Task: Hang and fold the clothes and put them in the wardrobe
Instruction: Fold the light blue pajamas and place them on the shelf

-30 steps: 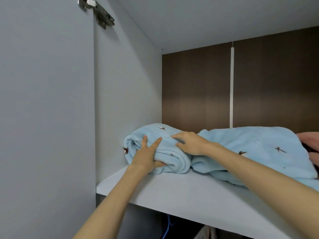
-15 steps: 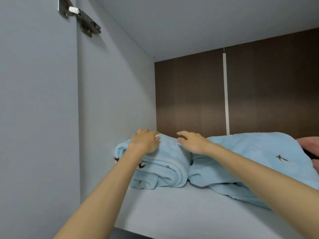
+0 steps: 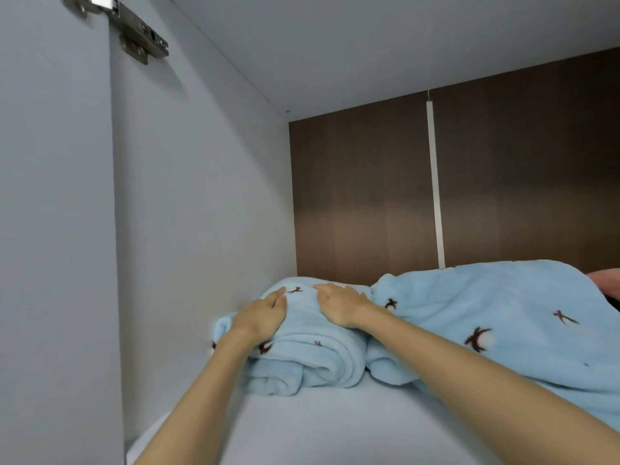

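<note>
Folded blue fleece garment [image 3: 312, 357], printed with small dark birds, lies at the left end of the wardrobe shelf [image 3: 335, 427], its left side close against the side wall [image 3: 201, 213] and its right side touching a looser blue fleece garment [image 3: 503, 317] of the same print. Both hands lie flat on its top, the left hand [image 3: 261, 318] and the right hand [image 3: 340, 308], with fingers fairly straight, pressing rather than gripping. The risk, as I judge it, is that the rolled layers at the front spring open or slide towards the shelf's front edge once the pressure lifts. The right forearm passes close over the neighbour and could drag it loose. There is open room behind, up to the brown back panel [image 3: 362, 196], and overhead; leftward there is none. A pink item [image 3: 607, 280] shows at the far right
</note>
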`<state>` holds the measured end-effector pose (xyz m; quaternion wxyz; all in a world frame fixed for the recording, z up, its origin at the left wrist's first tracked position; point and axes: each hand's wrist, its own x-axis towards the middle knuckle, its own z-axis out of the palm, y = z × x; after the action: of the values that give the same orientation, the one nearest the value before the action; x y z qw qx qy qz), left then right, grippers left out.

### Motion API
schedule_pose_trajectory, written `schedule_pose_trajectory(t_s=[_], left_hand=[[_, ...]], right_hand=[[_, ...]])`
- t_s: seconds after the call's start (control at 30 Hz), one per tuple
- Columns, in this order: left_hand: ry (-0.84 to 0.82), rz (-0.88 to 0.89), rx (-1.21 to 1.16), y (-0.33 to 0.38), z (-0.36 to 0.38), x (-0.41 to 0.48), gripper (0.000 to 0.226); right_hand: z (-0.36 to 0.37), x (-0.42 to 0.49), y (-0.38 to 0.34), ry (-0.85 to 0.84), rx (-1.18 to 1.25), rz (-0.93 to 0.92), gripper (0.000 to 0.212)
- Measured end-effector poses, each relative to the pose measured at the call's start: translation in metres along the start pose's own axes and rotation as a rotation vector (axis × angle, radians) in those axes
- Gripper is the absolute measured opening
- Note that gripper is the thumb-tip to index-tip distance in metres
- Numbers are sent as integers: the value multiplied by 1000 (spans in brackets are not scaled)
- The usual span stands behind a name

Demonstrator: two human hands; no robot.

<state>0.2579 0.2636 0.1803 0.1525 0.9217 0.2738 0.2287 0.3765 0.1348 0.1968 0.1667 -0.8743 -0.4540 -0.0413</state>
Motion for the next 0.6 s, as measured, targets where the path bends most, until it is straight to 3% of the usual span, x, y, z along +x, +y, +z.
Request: schedule_pose_trajectory(t_s=[0.1, 0.2, 0.3, 0.5, 0.6], left_hand=[[90, -14, 95, 9, -1, -10, 48], [193, -23, 225, 27, -11, -19, 46], [277, 38, 200, 58, -19, -29, 40], [165, 276, 91, 156, -1, -38, 45], [62, 338, 33, 198, 21, -33, 47]], right_hand=[[-17, -14, 1, -29, -32, -27, 50], [-40, -36, 9, 119, -108, -25, 44], [-65, -59, 27, 192, -273, 39, 44], [-111, -101, 94, 79, -425, 397, 47], [-115, -118, 135, 101, -386, 420, 49]])
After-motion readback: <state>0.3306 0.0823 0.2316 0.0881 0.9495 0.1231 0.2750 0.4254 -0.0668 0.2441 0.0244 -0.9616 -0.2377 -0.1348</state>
